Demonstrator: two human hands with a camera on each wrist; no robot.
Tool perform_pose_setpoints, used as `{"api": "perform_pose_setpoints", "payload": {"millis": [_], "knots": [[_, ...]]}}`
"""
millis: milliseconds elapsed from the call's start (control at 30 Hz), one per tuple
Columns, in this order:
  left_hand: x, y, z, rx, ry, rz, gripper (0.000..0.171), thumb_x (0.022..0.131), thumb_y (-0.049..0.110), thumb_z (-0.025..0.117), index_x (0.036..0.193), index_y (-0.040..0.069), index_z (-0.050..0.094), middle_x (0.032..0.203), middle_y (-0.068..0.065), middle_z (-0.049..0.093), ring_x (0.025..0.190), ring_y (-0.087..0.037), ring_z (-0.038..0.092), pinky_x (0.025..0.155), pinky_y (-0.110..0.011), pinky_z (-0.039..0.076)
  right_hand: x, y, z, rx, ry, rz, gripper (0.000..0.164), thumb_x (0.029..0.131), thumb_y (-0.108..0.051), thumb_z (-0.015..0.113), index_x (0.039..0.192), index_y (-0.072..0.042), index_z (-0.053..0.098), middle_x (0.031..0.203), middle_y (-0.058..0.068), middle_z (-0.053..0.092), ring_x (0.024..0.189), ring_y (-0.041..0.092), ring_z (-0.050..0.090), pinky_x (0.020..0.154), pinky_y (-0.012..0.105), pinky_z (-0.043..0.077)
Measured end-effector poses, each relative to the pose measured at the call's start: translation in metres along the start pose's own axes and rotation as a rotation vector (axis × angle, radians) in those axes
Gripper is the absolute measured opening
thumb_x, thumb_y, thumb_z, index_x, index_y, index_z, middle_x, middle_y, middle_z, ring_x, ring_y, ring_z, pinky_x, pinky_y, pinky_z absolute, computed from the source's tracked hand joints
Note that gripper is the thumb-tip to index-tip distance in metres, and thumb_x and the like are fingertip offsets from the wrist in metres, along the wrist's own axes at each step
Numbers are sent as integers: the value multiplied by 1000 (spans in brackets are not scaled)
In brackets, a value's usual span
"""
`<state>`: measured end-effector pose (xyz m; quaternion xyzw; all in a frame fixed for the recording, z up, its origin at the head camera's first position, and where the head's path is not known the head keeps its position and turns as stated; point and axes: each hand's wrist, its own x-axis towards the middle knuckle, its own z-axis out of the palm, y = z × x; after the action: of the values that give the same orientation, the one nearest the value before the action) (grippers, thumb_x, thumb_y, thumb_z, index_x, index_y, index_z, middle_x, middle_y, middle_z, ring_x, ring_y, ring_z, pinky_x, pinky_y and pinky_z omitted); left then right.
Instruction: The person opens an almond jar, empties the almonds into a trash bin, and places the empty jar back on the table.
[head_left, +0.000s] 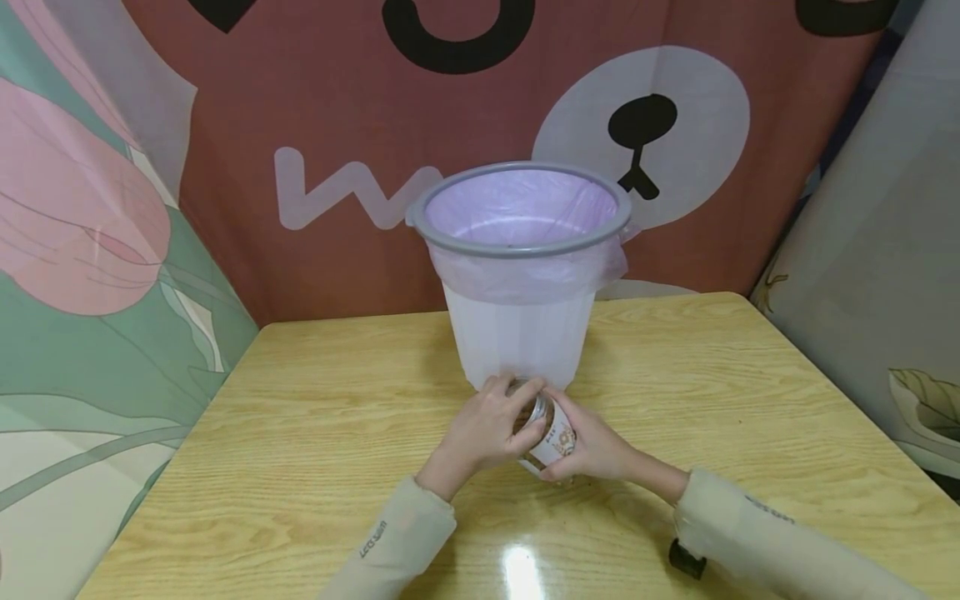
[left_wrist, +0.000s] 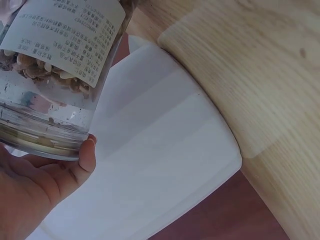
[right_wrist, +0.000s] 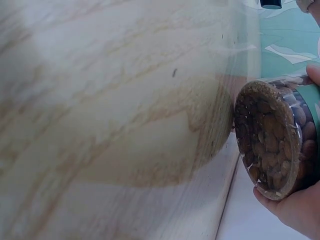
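Note:
A clear jar of nuts with a pale printed label is held tilted between both hands, low in front of the bin. My left hand curls its fingers round the jar's top end. In the left wrist view, fingers rest at the rim of that end, and nuts show through the wall below the label. My right hand grips the jar's body from the right side. Brown nuts packed against the jar's round base show in the right wrist view. Part of the top end is hidden by the left fingers.
A white bin with a grey rim and a pinkish liner stands just behind the jar. Everything is over a wood-grain table. Printed cloth hangs behind and at the sides. A small black object is by the right sleeve.

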<state>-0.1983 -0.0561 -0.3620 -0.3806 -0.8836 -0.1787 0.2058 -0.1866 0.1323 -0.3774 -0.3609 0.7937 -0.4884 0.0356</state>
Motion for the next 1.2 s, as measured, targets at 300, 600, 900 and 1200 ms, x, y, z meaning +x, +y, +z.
{"api": "perform_pose_setpoints", "payload": {"millis": [300, 600, 900, 1200], "knots": [[0, 1, 2, 7, 22, -13, 42, 87, 39, 37, 120, 17, 50, 107, -12, 50, 88, -24, 52, 64, -33, 47, 0, -9, 1, -12, 15, 21, 97, 59, 0, 77, 139, -4, 22, 94, 6, 53, 73, 14, 55, 57, 30, 49], [0, 2, 3, -1, 56, 5, 40, 88, 35, 37, 118, 14, 52, 102, -10, 51, 80, -20, 51, 61, -29, 45, 0, -10, 2, 12, 1, 27, 97, 61, 1, 76, 140, -6, 20, 93, 7, 54, 72, 15, 57, 55, 31, 49], [0, 1, 4, -22, 42, -19, 42, 88, 35, 38, 120, 13, 52, 102, -10, 51, 76, -20, 50, 57, -27, 43, 1, -10, 2, 2, 5, 44, 96, 61, 0, 76, 140, -5, 20, 93, 7, 54, 72, 15, 56, 55, 30, 49], [1, 2, 3, -36, 43, -26, 43, 88, 37, 38, 120, 13, 53, 101, -10, 52, 76, -20, 51, 58, -28, 43, 1, -10, 3, 25, 21, 16, 97, 60, 2, 75, 140, -3, 20, 96, 9, 54, 73, 15, 56, 56, 31, 50]]}}
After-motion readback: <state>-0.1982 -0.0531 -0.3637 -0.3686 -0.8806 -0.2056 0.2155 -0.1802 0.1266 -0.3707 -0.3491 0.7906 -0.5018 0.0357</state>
